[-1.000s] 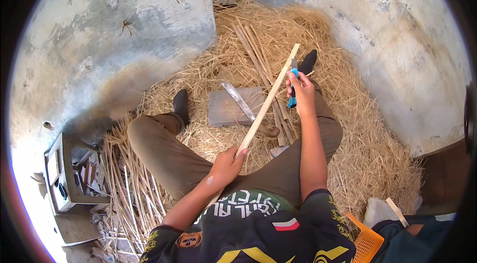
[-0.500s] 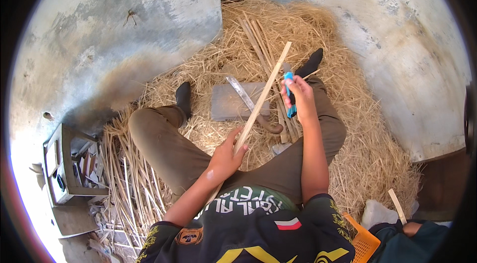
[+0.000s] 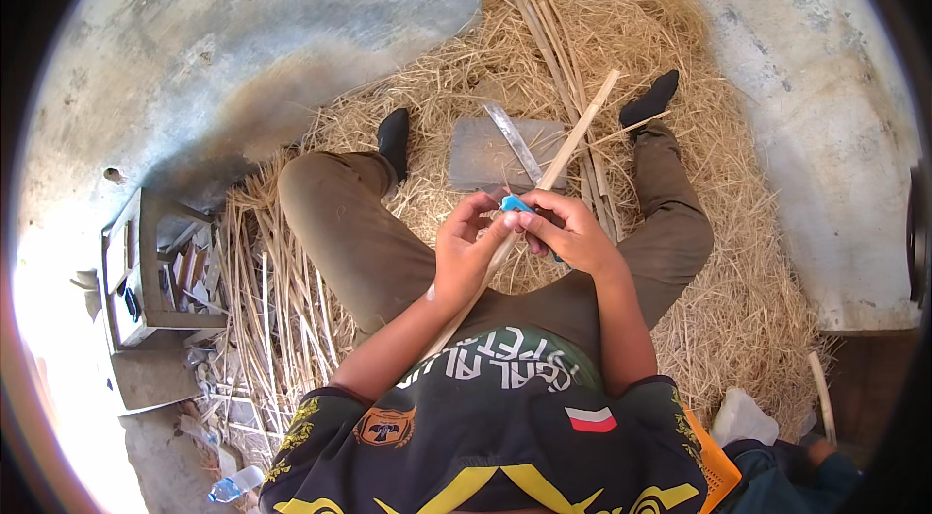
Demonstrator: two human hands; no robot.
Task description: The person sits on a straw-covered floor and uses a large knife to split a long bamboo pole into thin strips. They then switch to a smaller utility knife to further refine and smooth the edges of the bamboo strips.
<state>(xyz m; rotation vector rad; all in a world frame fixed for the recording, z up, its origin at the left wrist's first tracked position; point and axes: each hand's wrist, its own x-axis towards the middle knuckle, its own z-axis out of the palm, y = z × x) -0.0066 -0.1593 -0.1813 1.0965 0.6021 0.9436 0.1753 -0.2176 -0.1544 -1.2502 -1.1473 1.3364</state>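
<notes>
A long pale strip of split bamboo (image 3: 588, 121) slants from my lap up past both hands. My left hand (image 3: 464, 250) is closed around it, with fingertips close to the front end of a blue utility knife (image 3: 515, 204). Against the strip, my right hand (image 3: 575, 234) grips that knife, its fingers wrapped round the handle. The two hands nearly meet, and the fingers partly hide the knife. Just beyond them, a big knife's blade (image 3: 513, 140) rests on a flat grey block (image 3: 470, 163); the big knife's handle is hidden behind my hands and the strip.
Straw and shavings (image 3: 743, 242) cover the floor around my legs. Several bamboo strips (image 3: 573, 77) lie past the block, others (image 3: 277, 291) at left. A wooden frame with scraps (image 3: 146, 271) and a plastic bottle (image 3: 236, 485) are at left; an orange basket (image 3: 720, 470) and another person's sleeve (image 3: 777, 480) at lower right.
My right hand has come down and left with the utility knife, bringing it to the strip beside my left hand. The view has shifted, so the surroundings appear further right.
</notes>
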